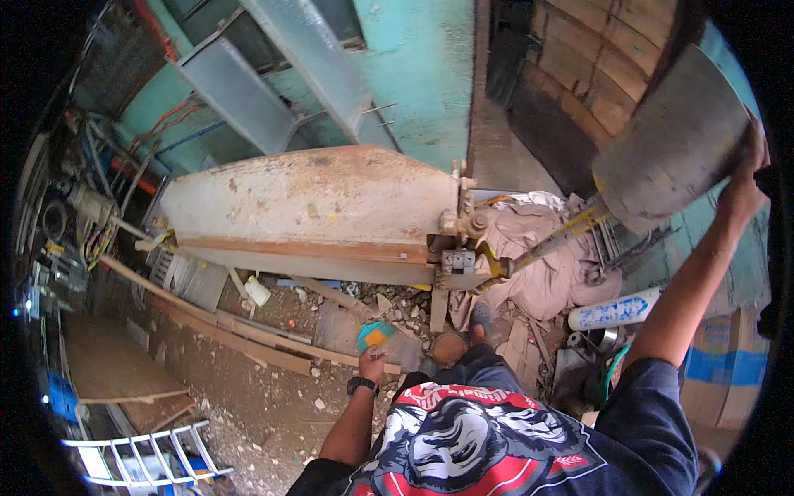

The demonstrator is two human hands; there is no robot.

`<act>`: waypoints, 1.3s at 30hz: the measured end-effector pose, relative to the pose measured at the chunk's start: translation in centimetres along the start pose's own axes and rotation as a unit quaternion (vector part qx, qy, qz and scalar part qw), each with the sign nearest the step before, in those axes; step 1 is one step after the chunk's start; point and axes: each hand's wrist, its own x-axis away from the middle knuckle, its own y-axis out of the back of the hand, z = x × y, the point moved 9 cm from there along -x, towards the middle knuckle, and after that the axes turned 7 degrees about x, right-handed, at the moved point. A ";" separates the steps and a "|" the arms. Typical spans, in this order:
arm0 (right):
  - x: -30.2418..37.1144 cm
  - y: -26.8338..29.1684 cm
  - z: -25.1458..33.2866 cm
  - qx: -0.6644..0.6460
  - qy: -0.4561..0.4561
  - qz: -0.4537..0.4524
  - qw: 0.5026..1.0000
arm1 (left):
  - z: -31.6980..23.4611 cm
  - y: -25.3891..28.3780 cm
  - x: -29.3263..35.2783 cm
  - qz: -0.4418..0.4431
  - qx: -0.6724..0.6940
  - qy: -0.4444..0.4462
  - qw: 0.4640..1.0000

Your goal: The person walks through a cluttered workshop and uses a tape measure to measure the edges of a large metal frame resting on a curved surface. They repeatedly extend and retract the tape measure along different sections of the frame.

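My right hand (747, 169) is raised at the far right with its fingers at the edge of a large grey metal cylinder (674, 136), apparently gripping it. From the cylinder a yellowed metal shaft (556, 238) slants down to a rusty joint at the end of a long, worn whitish metal box (306, 198). Low in front of me, my left hand (372, 364) is closed; what it holds is too small to make out. Just beyond its fingers shows a teal and orange piece (376, 335), and I cannot tell whether the hand touches it.
A crumpled pinkish cloth (529, 256) lies beside the joint. Near my right arm are a white cylinder with blue lettering (614, 309) and a cardboard box (719, 364). Rubble and long wooden planks (256, 343) cover the ground. A ladder (149, 457) lies at lower left.
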 end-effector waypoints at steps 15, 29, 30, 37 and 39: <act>38.2 -11.0 11.3 0.004 -0.194 0.301 0.934 | -16.5 -4.1 -4.6 0.000 0.062 -0.243 0.968; 46.3 -31.2 -4.9 -0.040 -0.469 0.280 0.837 | -22.6 -11.6 -11.0 -0.020 -0.091 -0.164 0.982; 47.1 -33.3 -8.0 -0.059 -0.502 0.259 0.823 | -23.1 -12.3 -10.8 -0.030 -0.098 -0.164 0.981; 58.4 -48.5 -22.9 -0.099 -0.534 0.316 0.778 | -22.1 -13.9 -10.4 -0.134 -0.012 -0.274 0.952; 61.8 -50.3 -28.6 -0.067 -0.504 0.335 0.793 | -22.5 -14.4 -10.6 -0.130 -0.027 -0.216 0.967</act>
